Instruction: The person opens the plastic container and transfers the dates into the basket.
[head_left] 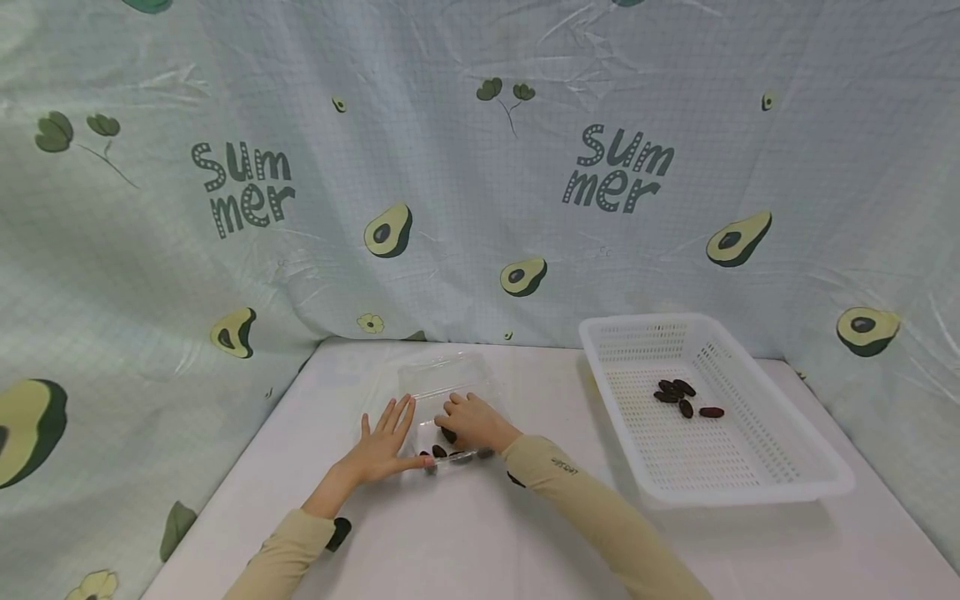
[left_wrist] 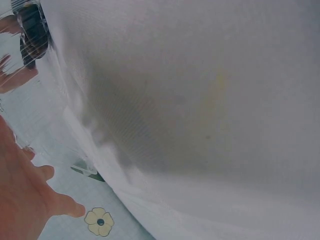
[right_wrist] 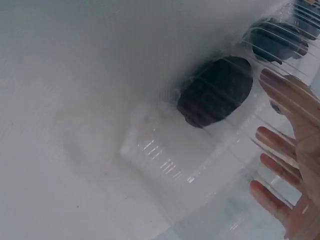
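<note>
A clear plastic box (head_left: 433, 383) with its lid raised stands at the table's middle left. Several dark dates (head_left: 439, 452) lie along its near side; through the clear wall, one date (right_wrist: 217, 92) shows large in the right wrist view. My left hand (head_left: 381, 448) is spread at the box's left side, fingers pointing away and thumb across the near left corner. My right hand (head_left: 476, 422) reaches in from the right with bent fingers, pinching a dark date (head_left: 448, 435) above the row. Its thumb is mostly hidden in the head view.
A white slotted plastic basket (head_left: 750, 483) stands on the right of the white table (head_left: 480, 550), with several dark dates (head_left: 667, 390) and a redder date (head_left: 711, 412) on its floor. A printed curtain (head_left: 450, 167) hangs behind and along the sides.
</note>
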